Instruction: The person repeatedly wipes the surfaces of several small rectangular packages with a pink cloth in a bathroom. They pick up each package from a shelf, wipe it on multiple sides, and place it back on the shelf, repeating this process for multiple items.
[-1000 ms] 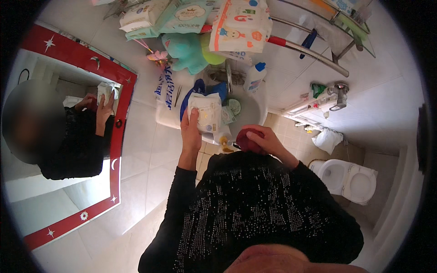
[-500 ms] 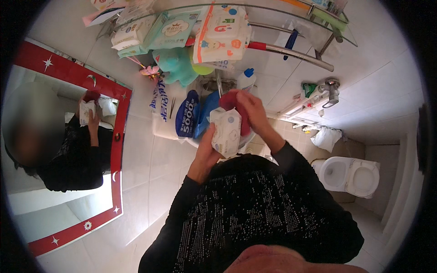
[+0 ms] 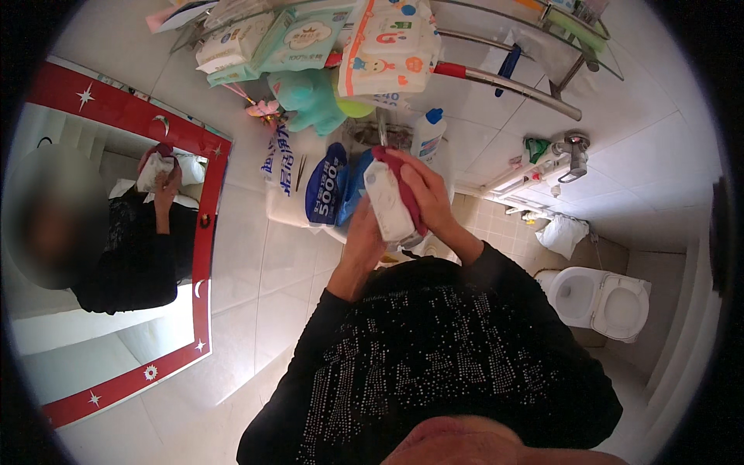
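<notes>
I've left hand (image 3: 359,244) closed round white pack (image 3: 388,203), seemingly bracing it; right hand (image 3: 428,195) clamps red cloth (image 3: 411,198) against its right side.

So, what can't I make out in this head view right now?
All in the head view:
- Left hand: most fingers are hidden behind the white, rectangular soft pack.
- Dark red, cloth-like item: its full shape is covered by the right hand and the pack.
- White sink basin: most of its inside is blocked by the hands and pack.
- Tall dark shape, right rim: lost in the black fisheye border.
</notes>
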Action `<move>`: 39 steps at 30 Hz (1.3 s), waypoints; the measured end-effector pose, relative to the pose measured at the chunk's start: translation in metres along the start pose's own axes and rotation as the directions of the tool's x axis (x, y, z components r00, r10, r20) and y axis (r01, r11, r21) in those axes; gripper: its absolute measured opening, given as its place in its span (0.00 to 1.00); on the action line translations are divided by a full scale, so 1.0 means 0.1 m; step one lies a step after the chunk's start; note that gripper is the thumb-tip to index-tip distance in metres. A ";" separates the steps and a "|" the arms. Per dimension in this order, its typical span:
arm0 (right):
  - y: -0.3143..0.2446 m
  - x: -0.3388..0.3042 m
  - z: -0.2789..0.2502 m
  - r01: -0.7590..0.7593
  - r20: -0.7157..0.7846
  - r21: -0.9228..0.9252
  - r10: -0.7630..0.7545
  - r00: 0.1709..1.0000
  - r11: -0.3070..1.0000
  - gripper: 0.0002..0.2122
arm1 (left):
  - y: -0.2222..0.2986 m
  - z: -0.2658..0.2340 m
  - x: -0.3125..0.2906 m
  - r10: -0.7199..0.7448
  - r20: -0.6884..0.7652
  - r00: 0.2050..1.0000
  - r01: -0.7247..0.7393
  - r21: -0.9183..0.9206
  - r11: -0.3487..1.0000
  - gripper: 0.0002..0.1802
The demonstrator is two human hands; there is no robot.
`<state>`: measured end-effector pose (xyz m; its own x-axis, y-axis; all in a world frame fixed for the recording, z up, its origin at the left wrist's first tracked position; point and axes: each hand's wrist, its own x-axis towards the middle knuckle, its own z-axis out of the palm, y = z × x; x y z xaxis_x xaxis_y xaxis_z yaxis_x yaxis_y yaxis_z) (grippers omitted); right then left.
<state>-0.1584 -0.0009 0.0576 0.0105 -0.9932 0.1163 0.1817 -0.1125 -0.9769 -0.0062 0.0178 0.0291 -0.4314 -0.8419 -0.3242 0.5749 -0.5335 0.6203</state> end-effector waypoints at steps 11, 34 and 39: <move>0.02 -0.31 0.18 0.615 0.461 -0.580 -0.407 0.789 0.535 0.17 | -0.03 -0.29 -0.09 0.088 0.166 0.982 -0.021 -0.367 0.930 0.32; 0.39 0.00 -0.08 0.019 0.013 -0.454 -0.014 1.000 0.891 0.15 | 0.00 -0.04 -0.06 -0.157 -0.081 0.984 0.148 -0.107 0.983 0.36; 0.53 -0.20 -0.18 -0.556 0.149 0.563 0.587 0.796 0.611 0.19 | 0.00 -0.09 0.02 0.143 -0.038 0.989 -0.143 0.003 0.990 0.35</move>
<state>-0.1671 0.0124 0.0000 0.2611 -0.8520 -0.4538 0.6593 0.5008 -0.5609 -0.0009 0.0152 0.0222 -0.3181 -0.9118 -0.2597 0.6287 -0.4079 0.6621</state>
